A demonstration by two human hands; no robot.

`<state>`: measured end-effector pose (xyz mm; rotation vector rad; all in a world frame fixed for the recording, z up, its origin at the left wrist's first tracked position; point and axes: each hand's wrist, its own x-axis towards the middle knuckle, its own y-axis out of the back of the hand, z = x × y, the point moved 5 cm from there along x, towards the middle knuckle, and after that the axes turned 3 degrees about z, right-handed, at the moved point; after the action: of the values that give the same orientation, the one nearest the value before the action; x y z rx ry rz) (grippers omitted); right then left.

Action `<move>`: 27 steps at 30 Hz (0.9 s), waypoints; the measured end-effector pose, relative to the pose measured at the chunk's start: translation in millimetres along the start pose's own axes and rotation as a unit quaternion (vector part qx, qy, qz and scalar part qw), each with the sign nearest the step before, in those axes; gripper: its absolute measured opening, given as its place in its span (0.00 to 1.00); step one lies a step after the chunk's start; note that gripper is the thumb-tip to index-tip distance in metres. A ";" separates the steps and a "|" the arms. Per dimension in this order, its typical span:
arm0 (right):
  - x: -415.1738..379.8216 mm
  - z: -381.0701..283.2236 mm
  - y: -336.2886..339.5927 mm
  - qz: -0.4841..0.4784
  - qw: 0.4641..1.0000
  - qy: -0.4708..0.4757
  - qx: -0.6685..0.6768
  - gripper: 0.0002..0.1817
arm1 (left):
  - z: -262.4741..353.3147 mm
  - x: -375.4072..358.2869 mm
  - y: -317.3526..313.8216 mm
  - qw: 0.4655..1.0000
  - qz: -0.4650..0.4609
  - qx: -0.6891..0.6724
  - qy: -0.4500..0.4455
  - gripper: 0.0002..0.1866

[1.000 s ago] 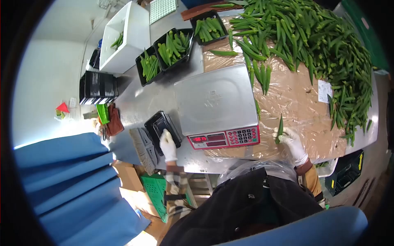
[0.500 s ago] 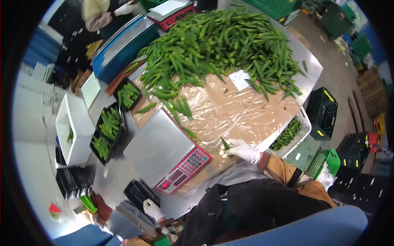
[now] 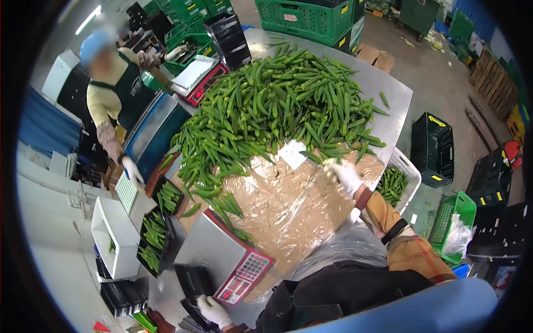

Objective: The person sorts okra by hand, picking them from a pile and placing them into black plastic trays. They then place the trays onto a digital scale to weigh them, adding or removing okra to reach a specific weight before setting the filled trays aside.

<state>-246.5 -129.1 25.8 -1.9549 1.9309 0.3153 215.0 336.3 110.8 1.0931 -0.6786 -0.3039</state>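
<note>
My gloved left hand (image 3: 215,312) is at the front left, its fingers closed on the edge of a black plastic tray (image 3: 194,280) that overlaps the scale's corner. Another dark tray (image 3: 194,315) lies just below it. The scale (image 3: 214,250) has a bare silver plate and a red keypad panel. Across the table, my gloved right hand (image 3: 348,177) reaches to the near edge of a large okra heap (image 3: 277,105), beside a white paper slip (image 3: 292,154). Its fingers are blurred, and I cannot tell whether they hold an okra.
Black trays of okra (image 3: 154,230) line the left side beside a white box (image 3: 114,238). A white basket of okra (image 3: 408,169) stands at the right edge. Green crates (image 3: 302,19) rise behind the heap. A co-worker (image 3: 119,91) stands at the back left, one gloved hand near the trays.
My right hand has moved from beside the scale to the heap's edge. The black tray at my left hand has shifted up against the scale. My view has tilted up, showing more of the co-worker.
</note>
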 end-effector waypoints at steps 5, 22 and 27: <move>101.6 -64.1 89.2 0.167 0.971 0.167 0.036 0.14 | 61.2 15.1 -15.9 0.987 -0.151 0.001 0.059 0.20; 192.0 -101.1 14.2 0.008 0.839 0.264 -0.477 0.27 | 296.0 42.4 -97.9 0.952 -0.137 -0.240 -0.134 0.19; 134.8 -99.1 -31.5 0.018 0.722 0.329 -0.608 0.25 | 324.7 34.2 -171.2 0.928 -0.220 -0.243 -0.178 0.27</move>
<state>-220.6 -293.2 63.3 -3.1535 2.4682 1.3439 49.6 10.3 63.4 0.7020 -0.6233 -1.0227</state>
